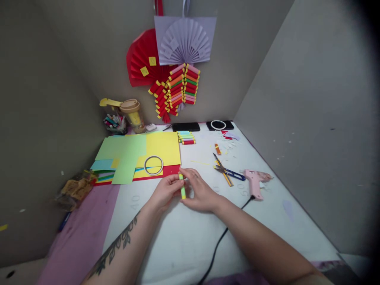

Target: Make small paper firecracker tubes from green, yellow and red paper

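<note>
Tube [183,190], green w/ yellow ends, is betw. our two hands, just in front of the paper stack, at approx. the middle of the table. Our left hand [166,192] has its fingers narrow, thumb & fingertips pinching the tube's side. Our right hand [199,192] holds it too: index at the far end, thumb at the near end, w/ an open gap betw. palm & tube. We can't tell if the tube touches the white mat [169,245].

L. of centre we've got the paper stack [130,146], mostly green & yellow w/ some blue & red, & a tape ring [145,166] flat on it. Just beside its far r. corner: a row of small rolls [186,137], incl. blue, green & red. Behind those are a black phone [186,127] & a 2nd phone [229,125] w/ a white ring [211,124] on top.

On our r. side, scissors [236,174] & a yellow cutter [228,178] lie crossed, approx. next to the pink glue gun [253,184]; its black cord [219,242] runs twd. us. An orange-brown roll [218,149] & paper scraps [231,136] lie farther back.

At the back l.: lidded cup [135,115] & pen jar [114,124]. On the wall hang a red fan [141,59] & a lilac fan [185,43], w/ multicolored paper strings [190,85] below.
</note>
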{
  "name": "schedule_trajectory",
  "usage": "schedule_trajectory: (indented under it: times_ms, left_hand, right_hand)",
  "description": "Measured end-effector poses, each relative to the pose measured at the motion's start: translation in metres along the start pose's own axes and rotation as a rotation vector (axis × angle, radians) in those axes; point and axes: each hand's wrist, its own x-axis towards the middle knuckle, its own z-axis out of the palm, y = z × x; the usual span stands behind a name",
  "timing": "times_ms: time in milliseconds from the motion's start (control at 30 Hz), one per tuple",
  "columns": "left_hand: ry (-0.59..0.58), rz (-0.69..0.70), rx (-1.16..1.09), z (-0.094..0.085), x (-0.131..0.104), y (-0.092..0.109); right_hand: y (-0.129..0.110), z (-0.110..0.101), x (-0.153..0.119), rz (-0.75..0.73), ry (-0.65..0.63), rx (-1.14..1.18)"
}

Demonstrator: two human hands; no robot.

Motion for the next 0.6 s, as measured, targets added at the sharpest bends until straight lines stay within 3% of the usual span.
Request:
schedule_trajectory:
  times_ms: [167, 367, 600]
  left_hand:
    - [0.006, 0.004, 0.081, 0.000, 0.000, 0.000]
    - [0.083, 0.121, 0.324, -0.006, 0.003, -0.007]
    - [0.034, 0.105, 0.235, -0.003, 0.003, -0.005]
  right_hand:
    - [-0.001, 0.003, 0.001, 0.006, -0.005, -0.121]
    - [-0.002, 0.011, 0.002, 0.049, -0.064, -0.227]
    - [-0.001, 0.009, 0.000, 0.063, -0.049, -0.116]
